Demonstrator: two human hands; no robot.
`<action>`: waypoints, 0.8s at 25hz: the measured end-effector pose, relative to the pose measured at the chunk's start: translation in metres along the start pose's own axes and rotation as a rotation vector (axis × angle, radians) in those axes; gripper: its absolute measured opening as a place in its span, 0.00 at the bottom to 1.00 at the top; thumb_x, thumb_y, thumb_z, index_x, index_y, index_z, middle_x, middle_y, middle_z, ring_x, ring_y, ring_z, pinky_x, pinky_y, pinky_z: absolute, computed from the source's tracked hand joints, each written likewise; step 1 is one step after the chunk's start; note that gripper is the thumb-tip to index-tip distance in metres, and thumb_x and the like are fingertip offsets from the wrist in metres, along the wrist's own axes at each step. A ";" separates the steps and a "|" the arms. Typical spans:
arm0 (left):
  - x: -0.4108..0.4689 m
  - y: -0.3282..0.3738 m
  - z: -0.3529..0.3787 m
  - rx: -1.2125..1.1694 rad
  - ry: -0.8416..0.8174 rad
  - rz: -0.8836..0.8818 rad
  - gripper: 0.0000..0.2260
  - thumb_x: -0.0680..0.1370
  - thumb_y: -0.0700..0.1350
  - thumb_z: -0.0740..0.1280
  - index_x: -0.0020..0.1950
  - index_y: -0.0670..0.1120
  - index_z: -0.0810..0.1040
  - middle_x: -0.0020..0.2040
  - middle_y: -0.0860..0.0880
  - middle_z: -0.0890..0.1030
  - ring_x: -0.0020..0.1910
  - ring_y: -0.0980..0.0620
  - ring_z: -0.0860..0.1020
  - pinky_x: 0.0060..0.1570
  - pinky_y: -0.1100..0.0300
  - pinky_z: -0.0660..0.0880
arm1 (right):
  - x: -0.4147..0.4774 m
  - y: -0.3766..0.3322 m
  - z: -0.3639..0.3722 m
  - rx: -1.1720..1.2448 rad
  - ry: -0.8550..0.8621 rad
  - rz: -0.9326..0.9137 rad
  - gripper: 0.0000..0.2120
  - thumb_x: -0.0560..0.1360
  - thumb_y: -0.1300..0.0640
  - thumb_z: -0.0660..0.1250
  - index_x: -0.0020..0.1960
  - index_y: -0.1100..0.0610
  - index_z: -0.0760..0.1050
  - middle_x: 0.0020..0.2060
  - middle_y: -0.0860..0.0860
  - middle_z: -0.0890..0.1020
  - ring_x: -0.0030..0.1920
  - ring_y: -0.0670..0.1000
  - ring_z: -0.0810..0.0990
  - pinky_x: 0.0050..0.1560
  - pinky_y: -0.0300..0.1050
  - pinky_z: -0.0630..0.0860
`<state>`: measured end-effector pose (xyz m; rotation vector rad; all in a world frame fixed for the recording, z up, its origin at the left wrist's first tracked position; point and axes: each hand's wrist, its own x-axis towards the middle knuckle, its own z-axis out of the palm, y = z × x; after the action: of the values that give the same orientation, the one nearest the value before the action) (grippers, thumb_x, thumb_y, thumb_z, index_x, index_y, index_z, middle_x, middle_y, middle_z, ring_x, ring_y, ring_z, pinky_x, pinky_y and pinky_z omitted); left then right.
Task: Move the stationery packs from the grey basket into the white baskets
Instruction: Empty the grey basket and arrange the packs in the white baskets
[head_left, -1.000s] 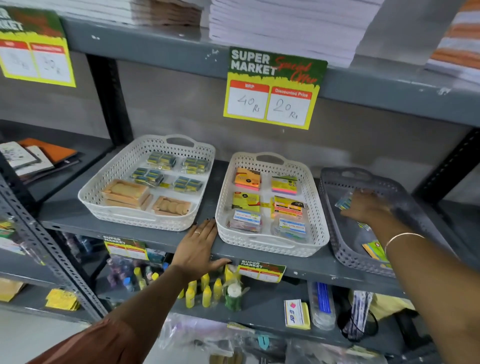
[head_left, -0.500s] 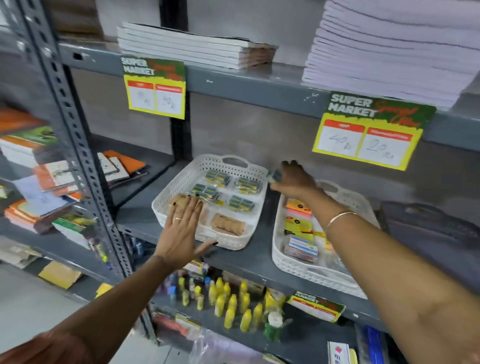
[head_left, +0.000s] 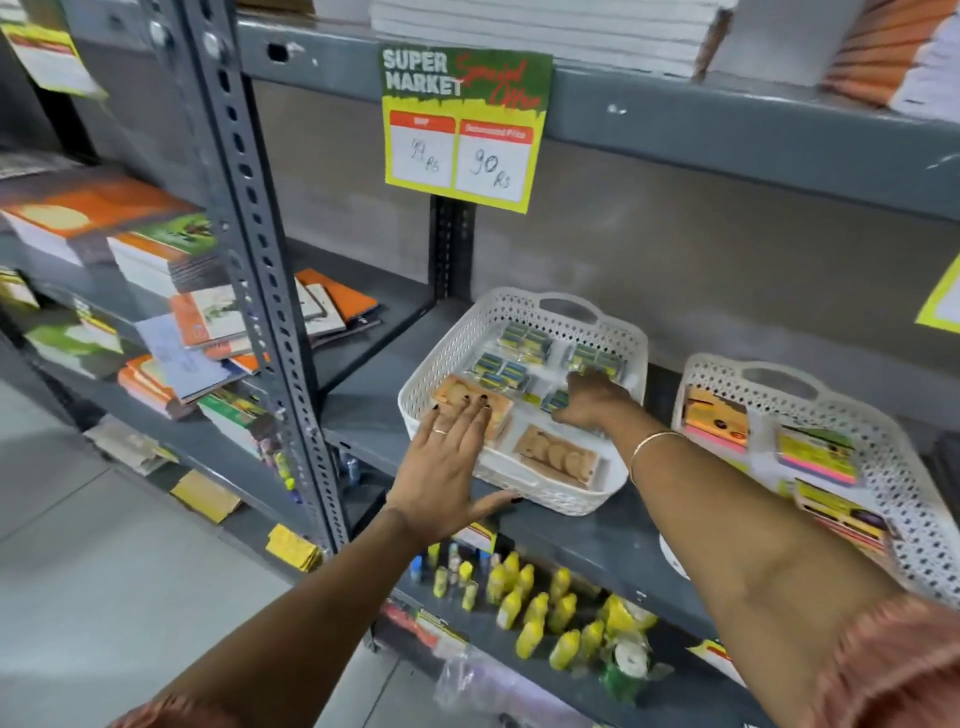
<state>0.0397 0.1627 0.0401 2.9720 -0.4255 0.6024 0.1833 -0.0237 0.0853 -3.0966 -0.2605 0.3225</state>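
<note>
The left white basket (head_left: 457, 353) sits on the grey shelf and holds several blue-green stationery packs (head_left: 523, 340) and flat brown card packs (head_left: 558, 457). My right hand (head_left: 592, 402) reaches into it from the right, fingers curled down on a blue-green stationery pack (head_left: 555, 401) near the basket's middle. My left hand (head_left: 447, 462) lies flat and open on the basket's front left rim, fingertips over a brown pack. The right white basket (head_left: 727, 364) holds bright sticky-note packs (head_left: 717, 421). The grey basket is out of frame.
A perforated steel post (head_left: 249, 260) stands left of the baskets. A yellow price sign (head_left: 462, 130) hangs from the shelf above. Books (head_left: 156, 260) are stacked on the left shelves. Yellow bottles (head_left: 535, 608) crowd the shelf below.
My right hand left the grey basket, crossed leftward with a pack and dropped into the left white basket. My left hand slid from the shelf edge onto that basket's rim. The view swung left.
</note>
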 end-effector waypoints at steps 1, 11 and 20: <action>0.000 0.000 0.000 -0.009 0.004 0.000 0.42 0.72 0.72 0.49 0.70 0.38 0.64 0.68 0.41 0.70 0.68 0.44 0.66 0.68 0.50 0.50 | 0.002 0.000 0.001 -0.002 -0.003 0.004 0.34 0.72 0.44 0.68 0.71 0.60 0.64 0.71 0.60 0.66 0.70 0.59 0.69 0.64 0.49 0.72; 0.000 -0.001 0.002 0.041 -0.009 0.003 0.41 0.73 0.70 0.51 0.70 0.37 0.63 0.68 0.40 0.69 0.68 0.44 0.66 0.69 0.50 0.49 | -0.022 0.028 -0.031 0.075 0.169 -0.037 0.32 0.74 0.48 0.66 0.74 0.59 0.61 0.71 0.60 0.65 0.72 0.59 0.64 0.66 0.53 0.70; -0.020 0.059 -0.001 -0.070 0.065 0.075 0.41 0.74 0.68 0.48 0.75 0.40 0.44 0.76 0.42 0.47 0.74 0.44 0.48 0.71 0.45 0.43 | -0.120 0.191 -0.051 0.106 0.335 0.243 0.24 0.76 0.52 0.64 0.69 0.61 0.66 0.64 0.61 0.70 0.66 0.60 0.69 0.62 0.54 0.73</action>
<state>0.0056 0.1115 0.0342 2.8727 -0.5429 0.6746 0.1097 -0.2319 0.1530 -3.0093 0.1353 -0.1770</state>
